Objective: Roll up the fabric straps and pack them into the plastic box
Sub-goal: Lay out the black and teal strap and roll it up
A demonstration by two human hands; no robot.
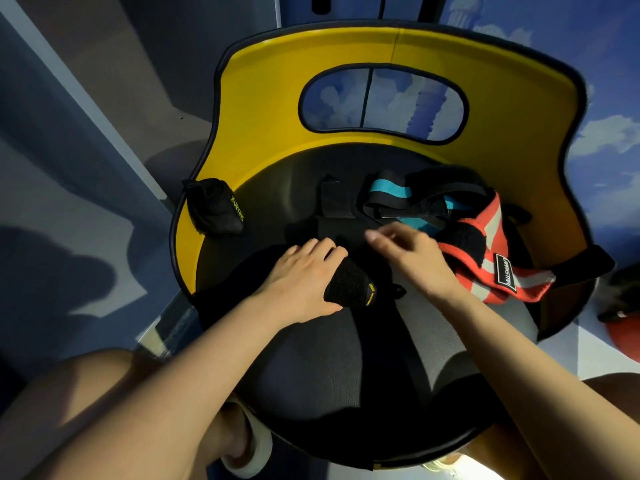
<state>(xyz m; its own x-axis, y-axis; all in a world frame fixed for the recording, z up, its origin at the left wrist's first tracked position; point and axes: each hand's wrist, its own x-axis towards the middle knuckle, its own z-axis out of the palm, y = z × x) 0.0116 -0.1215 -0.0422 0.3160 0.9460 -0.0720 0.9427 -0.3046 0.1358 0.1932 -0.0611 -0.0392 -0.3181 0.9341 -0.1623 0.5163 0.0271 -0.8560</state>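
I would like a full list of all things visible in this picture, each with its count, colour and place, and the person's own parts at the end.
chair: one, yellow backrest with an oval opening, black seat, centre of view.
black strap: one, partly rolled, on the seat under the left hand.
black pouch: one, with green lettering, at the seat's left edge against the backrest.
orange strap: one, orange with pale stripes and a black label, right side of the seat.
blue strap: one, turquoise and black, at the back of the seat, tangled with other black straps.
plastic box: not visible.
left hand: one, holds the rolled end of the black strap.
right hand: one, blurred, above the seat beside the orange strap.
knees: two, bare, bottom corners.
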